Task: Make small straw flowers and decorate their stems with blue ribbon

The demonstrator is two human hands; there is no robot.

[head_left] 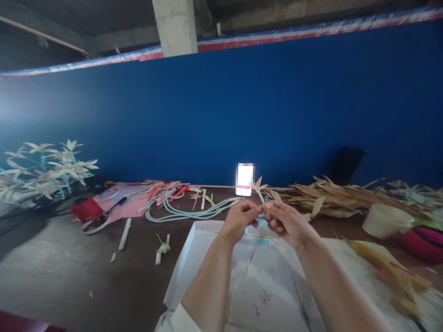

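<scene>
Both hands meet above a white paper-lined tray. My left hand and my right hand are closed in pinches on a small craft stem with pale dried leaves at its top and a light blue stalk. The stalk runs down between the fingertips. A thin pale strip lies on the paper just under the hands.
Light blue tubing coils at the back centre beside scissors and pink paper. Finished pale leaf sprigs stand at the left. A heap of dried leaves, a white cup and a pink object lie right. A blue wall is behind.
</scene>
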